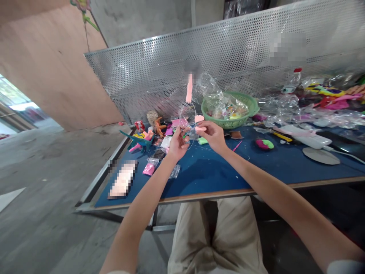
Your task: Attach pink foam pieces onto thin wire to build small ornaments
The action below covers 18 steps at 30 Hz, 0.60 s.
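Both my hands are raised over the blue table point(216, 171). My left hand point(178, 142) is closed, pinching the edge of a small clear plastic bag point(188, 114) between the hands. My right hand point(212, 134) is closed on a pale pink lump of clay point(200, 129) at the bag's other side. A second pink piece point(199, 118) shows just above my right fingers. A green clay piece point(202, 140) lies on the table under my right hand.
A green basket point(245, 110) with crumpled plastic stands behind the hands. Toy dinosaurs point(139, 140), small clay packets point(148, 168) and a blurred phone point(122, 184) lie at left. A pink-green lump point(264, 144), a grey disc point(321, 155) and clutter lie at right. A perforated metal screen point(242, 49) backs the table.
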Available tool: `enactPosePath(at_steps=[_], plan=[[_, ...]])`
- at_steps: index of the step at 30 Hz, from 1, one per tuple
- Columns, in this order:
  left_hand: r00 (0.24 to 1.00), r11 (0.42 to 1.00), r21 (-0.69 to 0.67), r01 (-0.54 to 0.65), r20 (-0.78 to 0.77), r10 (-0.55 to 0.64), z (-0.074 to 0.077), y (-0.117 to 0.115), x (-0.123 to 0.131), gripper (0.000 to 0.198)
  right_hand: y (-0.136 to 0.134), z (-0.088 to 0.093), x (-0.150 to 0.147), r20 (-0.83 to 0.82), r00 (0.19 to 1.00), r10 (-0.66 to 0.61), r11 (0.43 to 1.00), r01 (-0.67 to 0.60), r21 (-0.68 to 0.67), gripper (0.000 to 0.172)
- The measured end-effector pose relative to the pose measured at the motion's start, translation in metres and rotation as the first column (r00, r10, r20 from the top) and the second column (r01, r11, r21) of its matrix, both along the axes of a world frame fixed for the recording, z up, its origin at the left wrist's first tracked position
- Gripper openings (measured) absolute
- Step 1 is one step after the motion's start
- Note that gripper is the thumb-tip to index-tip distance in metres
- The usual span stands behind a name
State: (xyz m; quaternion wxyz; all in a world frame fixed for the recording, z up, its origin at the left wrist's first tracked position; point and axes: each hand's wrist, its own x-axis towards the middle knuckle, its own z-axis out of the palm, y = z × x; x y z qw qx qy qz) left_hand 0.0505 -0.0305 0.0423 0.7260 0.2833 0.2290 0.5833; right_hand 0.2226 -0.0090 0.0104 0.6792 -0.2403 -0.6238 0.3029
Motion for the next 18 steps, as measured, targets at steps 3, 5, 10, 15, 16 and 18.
enactPosePath(at_steps=[3, 5, 10, 15, 16, 18], plan=[[1.0, 1.0, 0.018, -0.006, 0.01, 0.006, -0.0004, -0.0004, 0.0006, 0.018, -0.0018, 0.0012, -0.003, -0.066, 0.996, 0.056, 0.995, -0.061, -0.085, 0.037], [1.0, 0.999, 0.033, -0.008, 0.001, 0.008, -0.0006, -0.0014, 0.0014, 0.017, -0.0017, 0.0019, -0.0038, -0.091, 0.992, 0.087, 0.986, -0.099, -0.135, 0.043], [1.0, 0.999, 0.033, -0.003, -0.028, 0.003, -0.0009, -0.0037, 0.0029, 0.019, 0.0038, 0.0, -0.0041, -0.107, 0.985, 0.134, 0.97, -0.152, -0.19, 0.049], [0.998, 0.998, 0.059, 0.004, -0.056, -0.001, -0.0011, -0.0044, 0.0035, 0.018, 0.0069, -0.0012, -0.0046, -0.197, 0.963, 0.183, 0.941, -0.229, -0.249, 0.052], [0.999, 0.998, 0.064, 0.0, -0.054, 0.004, -0.0009, -0.0047, 0.0038, 0.019, 0.0067, -0.0011, -0.0045, -0.206, 0.954, 0.217, 0.923, -0.27, -0.276, 0.052], [0.998, 0.998, 0.066, -0.011, -0.053, 0.014, -0.0001, -0.0054, 0.0042, 0.02, 0.0059, -0.0005, -0.0037, -0.204, 0.935, 0.291, 0.88, -0.345, -0.326, 0.051]])
